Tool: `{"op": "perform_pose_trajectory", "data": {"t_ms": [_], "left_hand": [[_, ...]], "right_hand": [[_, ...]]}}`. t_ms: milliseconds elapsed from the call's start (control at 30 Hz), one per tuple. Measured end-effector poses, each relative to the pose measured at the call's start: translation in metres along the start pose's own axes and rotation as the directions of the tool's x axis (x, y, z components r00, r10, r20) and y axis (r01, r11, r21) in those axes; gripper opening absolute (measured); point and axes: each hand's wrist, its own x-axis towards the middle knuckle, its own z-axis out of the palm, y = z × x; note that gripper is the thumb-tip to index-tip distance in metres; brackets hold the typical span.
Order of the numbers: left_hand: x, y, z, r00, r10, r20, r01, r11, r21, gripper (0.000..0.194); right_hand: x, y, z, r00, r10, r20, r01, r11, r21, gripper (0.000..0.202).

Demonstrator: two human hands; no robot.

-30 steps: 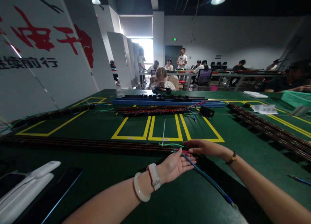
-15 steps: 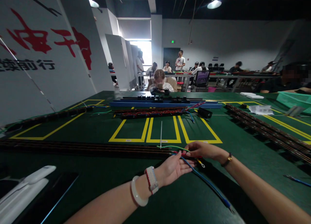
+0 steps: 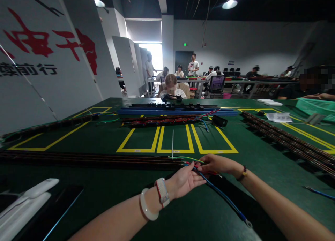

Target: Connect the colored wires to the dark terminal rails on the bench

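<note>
Where a long dark strip (image 3: 91, 159) ends on the green felt table (image 3: 261, 157), thin wires fan out: blue wire (image 3: 222, 196), green wire (image 3: 187, 158), red wire (image 3: 190, 163). Right hand (image 3: 218, 164) fingers pinch these glossy strands; left hand (image 3: 185, 180) lies palm-up beneath, fingers loosely open. Sorting the wire ends seems underway; separating one likely needs a finer pinch. Yellow tape boxes (image 3: 175, 139) lie beyond.

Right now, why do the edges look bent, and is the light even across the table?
Head view: the wide lens bows the white wall panel and stretches both forearms at the frame's edges. Ceiling lamps and the window flare bright, while the green table near the left hand and right hand lies dim.
</note>
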Motion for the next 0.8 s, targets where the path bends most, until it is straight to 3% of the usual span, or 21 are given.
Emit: {"op": "perform_pose_trajectory", "data": {"t_ms": [233, 400, 500, 633, 700, 800], "left_hand": [[-0.003, 0.004, 0.002, 0.998, -0.003, 0.064, 0.003, 1.0, -0.004, 0.027], [-0.004, 0.003, 0.005, 0.999, 0.0, 0.046, 0.001, 1.0, -0.011, 0.026], [-0.003, 0.001, 0.004, 0.999, 0.035, 0.026, -0.035, 0.999, -0.008, 0.028], [-0.003, -0.002, 0.004, 0.999, 0.035, -0.033, -0.035, 0.999, 0.024, 0.023], [-0.003, -0.002, 0.004, 0.996, 0.039, -0.077, -0.037, 0.999, 0.031, 0.021], [-0.003, -0.003, 0.004, 0.991, 0.052, -0.12, -0.048, 0.998, 0.035, 0.021]], "right_hand": [[-0.008, -0.015, 0.011, 0.984, -0.078, -0.16, 0.023, 0.947, -0.32, 0.04], [-0.007, -0.024, 0.025, 0.956, -0.196, -0.219, 0.054, 0.85, -0.524, 0.023], [-0.006, -0.035, 0.039, 0.927, -0.237, -0.292, -0.063, 0.668, -0.742, 0.017], [-0.004, -0.045, 0.062, 0.906, -0.29, -0.309, -0.219, 0.304, -0.927, 0.018], [-0.004, -0.046, 0.074, 0.895, -0.336, -0.294, -0.239, 0.196, -0.951, 0.021], [-0.004, -0.045, 0.088, 0.877, -0.375, -0.301, -0.28, 0.11, -0.954, 0.025]]}}
